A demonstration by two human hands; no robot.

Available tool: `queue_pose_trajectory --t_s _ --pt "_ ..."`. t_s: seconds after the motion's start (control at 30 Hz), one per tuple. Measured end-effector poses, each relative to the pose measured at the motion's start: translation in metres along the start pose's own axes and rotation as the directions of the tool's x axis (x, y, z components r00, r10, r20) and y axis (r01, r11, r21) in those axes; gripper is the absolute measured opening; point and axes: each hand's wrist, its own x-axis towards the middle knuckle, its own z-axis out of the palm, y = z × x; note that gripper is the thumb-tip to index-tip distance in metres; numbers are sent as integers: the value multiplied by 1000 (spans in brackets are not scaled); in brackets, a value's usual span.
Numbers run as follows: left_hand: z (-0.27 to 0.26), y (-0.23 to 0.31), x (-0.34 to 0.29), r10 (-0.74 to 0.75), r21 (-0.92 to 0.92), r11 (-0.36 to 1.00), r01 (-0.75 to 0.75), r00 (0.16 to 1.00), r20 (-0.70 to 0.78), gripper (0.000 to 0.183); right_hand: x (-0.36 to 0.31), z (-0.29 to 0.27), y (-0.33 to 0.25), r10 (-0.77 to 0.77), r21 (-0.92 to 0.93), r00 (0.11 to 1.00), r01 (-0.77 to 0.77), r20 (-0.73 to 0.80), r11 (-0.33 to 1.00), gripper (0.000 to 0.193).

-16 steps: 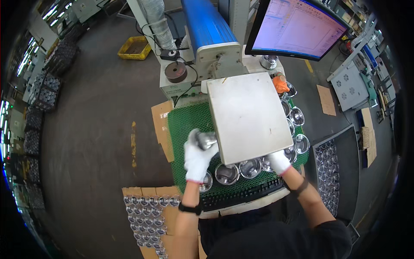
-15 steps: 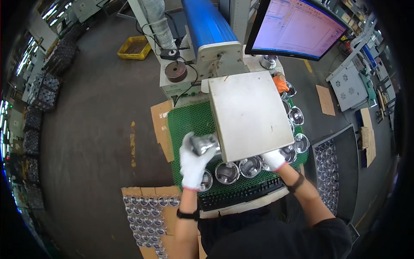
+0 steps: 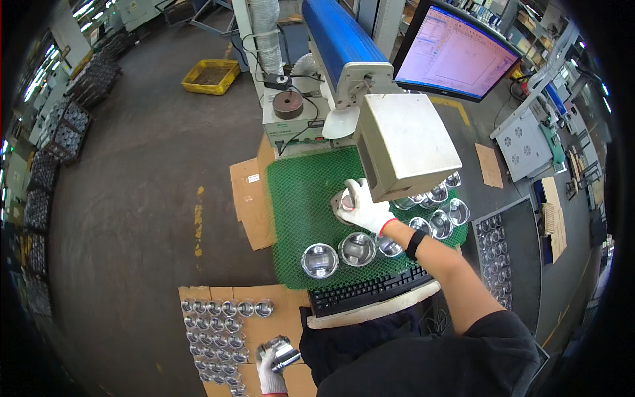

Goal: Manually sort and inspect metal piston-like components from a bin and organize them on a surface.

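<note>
Silver cup (image 3: 286,357) above cardboard (image 3: 281,324), pinched by left hand (image 3: 270,372) fingers. Right hand (image 3: 367,210) curled at round piece (image 3: 347,200) over green mat (image 3: 311,188), grip unclear. Looks partway: floor rows (image 3: 217,323) laid out, more cups (image 3: 357,249) on mat.

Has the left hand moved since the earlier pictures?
Yes: the left hand moved from over the green mat down and left, over the lower cardboard.

White-gloved left hand (image 3: 270,374) and right hand (image 3: 364,206), red cuff trim (image 3: 385,227), black wristband (image 3: 415,244), shiny silver pistons (image 3: 357,249), green mat (image 3: 307,192) with a fine mesh pattern, black keyboard (image 3: 370,292), off-white machine housing (image 3: 410,139), bright blue machine casing (image 3: 347,33), lilac-tinted monitor screen (image 3: 456,51), yellow crate (image 3: 204,87), tan cardboard (image 3: 243,198), black shirt (image 3: 430,364)
</note>
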Motion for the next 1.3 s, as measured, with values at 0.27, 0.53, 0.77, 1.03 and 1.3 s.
queue_pose_trajectory --t_s 0.27,0.53,0.77,1.03,1.3 --pt "-40 -6 -35 -135 -34 991 133 990 -43 28 1 10 0 -116 -135 964 85 -240 987 48" --pt "27 -2 27 97 -19 995 -98 909 406 56 -40 -44 -41 -191 -143 911 149 -364 979 49" --pt "95 26 -6 -8 208 972 -112 863 505 66 -214 -33 -44 -94 244 991 115 -93 963 41" --pt "92 6 -6 -8 292 933 -209 801 599 84 -275 -8 -60 267 734 902 -431 339 524 33" --pt "151 70 -77 215 644 -42 -764 623 752 92 -290 29 -53 -134 579 659 -726 740 -372 52"
